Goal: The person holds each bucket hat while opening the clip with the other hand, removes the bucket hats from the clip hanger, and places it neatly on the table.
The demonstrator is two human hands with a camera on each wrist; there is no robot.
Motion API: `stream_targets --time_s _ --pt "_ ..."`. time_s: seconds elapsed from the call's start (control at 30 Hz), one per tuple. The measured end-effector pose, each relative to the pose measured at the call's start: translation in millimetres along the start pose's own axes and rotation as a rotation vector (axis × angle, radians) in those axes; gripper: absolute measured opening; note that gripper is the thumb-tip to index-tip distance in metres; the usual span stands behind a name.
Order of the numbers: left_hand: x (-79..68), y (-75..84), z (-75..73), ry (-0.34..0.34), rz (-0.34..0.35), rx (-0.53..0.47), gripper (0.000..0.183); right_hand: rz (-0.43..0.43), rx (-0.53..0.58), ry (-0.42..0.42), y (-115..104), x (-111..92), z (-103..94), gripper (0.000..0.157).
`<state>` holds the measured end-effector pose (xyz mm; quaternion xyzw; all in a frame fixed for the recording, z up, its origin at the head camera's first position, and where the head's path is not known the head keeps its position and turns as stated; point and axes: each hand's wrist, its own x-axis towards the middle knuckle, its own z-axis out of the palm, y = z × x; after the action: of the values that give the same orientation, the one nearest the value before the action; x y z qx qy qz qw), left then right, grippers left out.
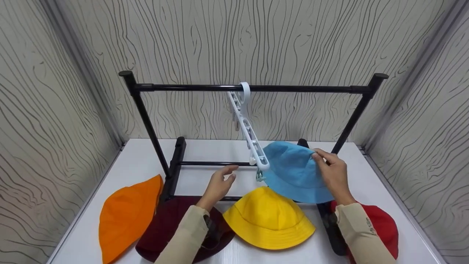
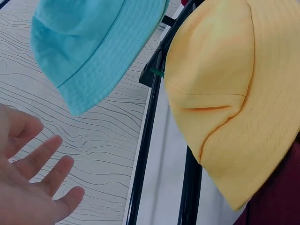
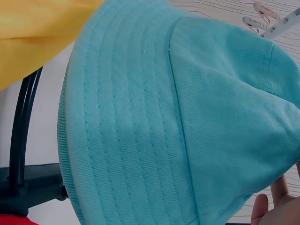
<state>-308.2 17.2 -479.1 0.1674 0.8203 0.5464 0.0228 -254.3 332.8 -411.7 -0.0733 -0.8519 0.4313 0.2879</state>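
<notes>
My right hand (image 1: 332,175) pinches the crown of a light blue bucket hat (image 1: 293,170), holding it up beside the front end of a white clip hanger (image 1: 253,137). In the right wrist view the hat (image 3: 187,122) fills most of the picture, and only a few fingers (image 3: 280,191) show at its edge. To the left of the hanger, my left hand (image 1: 219,185) is raised with nothing in it. Its fingers (image 2: 56,176) are spread and slightly bent in the left wrist view. A small clip (image 1: 260,176) hangs at the hanger's near end.
The hanger hooks over the top bar (image 1: 190,88) of a black rack. A yellow hat (image 1: 273,218) lies in front, between a dark maroon hat (image 1: 165,227) and a red hat (image 1: 383,227). An orange hat (image 1: 126,214) lies far left on the white table (image 1: 238,255).
</notes>
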Motion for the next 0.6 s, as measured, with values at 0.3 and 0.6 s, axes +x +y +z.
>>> stream_targets --time_s 0.3,0.6 --pt "-2.4 -2.8 1.4 -0.007 -0.037 0.023 0.031 0.062 -0.005 0.002 6.7 -1.2 -21.1 0.030" --pt "-5.8 -1.9 1.6 -0.016 -0.014 0.002 0.031 0.081 0.017 0.017 14.8 -1.6 -42.2 0.032"
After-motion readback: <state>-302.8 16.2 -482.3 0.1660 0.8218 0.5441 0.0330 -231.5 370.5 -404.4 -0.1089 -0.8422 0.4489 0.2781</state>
